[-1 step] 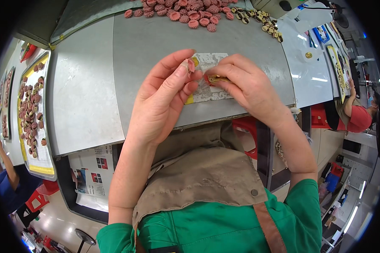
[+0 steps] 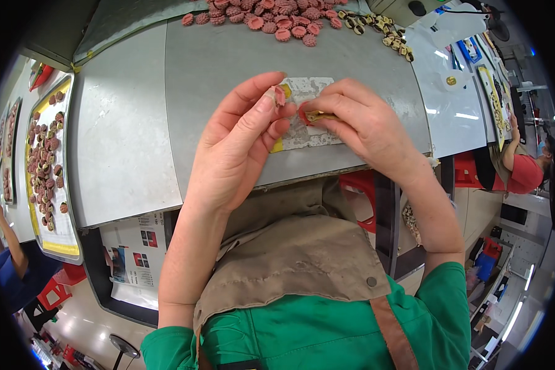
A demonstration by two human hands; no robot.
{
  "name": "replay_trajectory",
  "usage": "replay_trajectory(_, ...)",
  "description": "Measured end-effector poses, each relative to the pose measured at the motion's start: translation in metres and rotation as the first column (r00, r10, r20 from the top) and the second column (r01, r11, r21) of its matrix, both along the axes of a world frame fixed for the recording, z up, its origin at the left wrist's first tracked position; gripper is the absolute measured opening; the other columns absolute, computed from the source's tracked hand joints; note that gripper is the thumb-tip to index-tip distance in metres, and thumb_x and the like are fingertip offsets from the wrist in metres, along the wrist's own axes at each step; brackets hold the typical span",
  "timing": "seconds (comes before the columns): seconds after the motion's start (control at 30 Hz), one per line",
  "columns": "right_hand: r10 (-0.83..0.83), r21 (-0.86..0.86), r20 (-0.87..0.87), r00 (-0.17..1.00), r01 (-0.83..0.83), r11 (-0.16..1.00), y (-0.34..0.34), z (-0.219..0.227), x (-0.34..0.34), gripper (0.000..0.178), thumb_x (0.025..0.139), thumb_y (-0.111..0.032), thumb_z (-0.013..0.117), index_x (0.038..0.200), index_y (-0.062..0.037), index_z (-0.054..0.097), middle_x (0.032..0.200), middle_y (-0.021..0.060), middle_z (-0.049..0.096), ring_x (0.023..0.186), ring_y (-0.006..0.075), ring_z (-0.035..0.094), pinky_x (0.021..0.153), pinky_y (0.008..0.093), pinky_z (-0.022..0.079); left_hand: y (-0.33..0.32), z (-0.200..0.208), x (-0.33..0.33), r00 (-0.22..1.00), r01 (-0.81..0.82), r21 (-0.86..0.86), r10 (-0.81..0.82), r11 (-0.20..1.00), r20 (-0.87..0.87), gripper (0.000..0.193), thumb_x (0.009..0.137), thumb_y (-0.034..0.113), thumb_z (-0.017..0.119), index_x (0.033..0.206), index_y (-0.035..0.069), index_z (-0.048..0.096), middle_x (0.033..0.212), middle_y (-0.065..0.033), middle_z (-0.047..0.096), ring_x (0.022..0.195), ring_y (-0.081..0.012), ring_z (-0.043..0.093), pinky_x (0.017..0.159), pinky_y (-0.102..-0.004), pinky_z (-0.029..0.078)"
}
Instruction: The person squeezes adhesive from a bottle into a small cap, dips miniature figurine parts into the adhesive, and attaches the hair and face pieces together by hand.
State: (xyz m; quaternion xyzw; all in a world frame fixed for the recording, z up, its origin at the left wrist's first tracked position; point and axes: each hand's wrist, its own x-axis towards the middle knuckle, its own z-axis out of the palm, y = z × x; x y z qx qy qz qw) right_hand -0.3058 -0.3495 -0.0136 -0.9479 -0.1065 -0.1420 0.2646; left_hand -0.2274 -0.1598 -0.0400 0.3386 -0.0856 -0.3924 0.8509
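My left hand [image 2: 231,139] pinches a small pink shell-like piece [image 2: 280,95] between thumb and forefinger, its other fingers loosely curled. Close beside it, my right hand [image 2: 373,126] grips a small yellowish piece [image 2: 317,116] with a reddish-pink cup-like part [image 2: 303,113] at its left end. The fingers cover much of that piece, and I cannot tell whether the two parts are joined. Both hands are raised over a worn white mat [image 2: 314,140] with yellow edges, near the table's front edge. The two held pieces stay apart.
A heap of bumpy pink shells [image 2: 282,21] lies at the back of the grey table [image 2: 228,58], beside several cream-and-dark pieces [image 2: 382,31]. A tray [image 2: 61,248] with assembled pieces stands left. Co-workers sit at both sides, one in a red shirt [image 2: 527,166].
My right hand has turned slightly, and more of the yellowish piece and its pink part shows between the fingers. My left hand has barely moved.
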Motion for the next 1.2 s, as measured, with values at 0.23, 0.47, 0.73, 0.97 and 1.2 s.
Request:
replay_trajectory(0.23,0.01,-0.024,0.03,1.0,-0.009,1.0,0.004,-0.002,0.001,0.019,0.078,-0.001,0.066,0.097,-0.0036,0.065,0.093,0.0092,0.06,0.085,0.0261,0.06,0.071,0.0346,0.05,0.001,-0.004,0.002,0.999,0.027,-0.004,-0.027,1.0,0.026,0.037,0.096,0.018,0.057,0.129,0.003,0.05,0.108,-0.0022,0.06,0.099,-0.0107,0.059,0.084,-0.0238,0.047)
replay_trajectory(0.47,0.081,-0.067,0.017,0.997,-0.08,0.995,-0.002,0.001,0.004,0.022,0.077,0.001,0.065,0.099,-0.0028,0.064,0.093,0.0092,0.059,0.086,0.0269,0.059,0.072,0.0354,0.05,0.001,0.002,-0.001,0.999,0.001,0.045,-0.003,0.999,0.045,0.037,0.096,0.018,0.057,0.128,0.001,0.051,0.11,-0.0036,0.06,0.098,-0.0108,0.059,0.084,-0.0244,0.047)
replay_trajectory(0.73,-0.112,0.405,-0.262,0.958,0.215,0.889,0.005,0.006,-0.011,0.015,0.087,-0.004,0.062,0.101,-0.0006,0.062,0.099,0.0072,0.06,0.09,0.0169,0.059,0.078,0.029,0.047,0.002,0.005,-0.003,0.999,0.035,0.07,-0.037,0.997,0.026,0.033,0.096,0.02,0.057,0.123,0.0,0.053,0.111,-0.0056,0.061,0.098,-0.0118,0.059,0.084,-0.0244,0.046)
replay_trajectory(0.97,-0.065,0.898,-0.158,0.985,0.171,0.406,0.041,0.009,-0.002,0.018,0.091,-0.011,0.062,0.107,-0.0021,0.06,0.1,0.0073,0.059,0.089,0.0151,0.057,0.079,0.0271,0.046,-0.003,0.008,-0.005,0.993,0.01,0.111,-0.023,0.994,0.115,0.032,0.097,0.02,0.057,0.121,0.0,0.055,0.112,-0.0061,0.062,0.099,-0.012,0.059,0.086,-0.0255,0.047)
replay_trajectory(1.2,-0.195,0.344,0.25,0.948,0.101,0.934,0.038,-0.012,-0.005,0.027,0.082,-0.004,0.069,0.107,-0.0053,0.06,0.1,0.0092,0.058,0.085,0.021,0.06,0.071,0.0301,0.053,-0.005,0.011,-0.011,0.948,-0.125,0.168,0.067,0.978,0.311,0.027,0.093,0.009,0.06,0.118,-0.002,0.055,0.109,-0.0082,0.061,0.099,-0.0114,0.059,0.086,-0.0253,0.049)
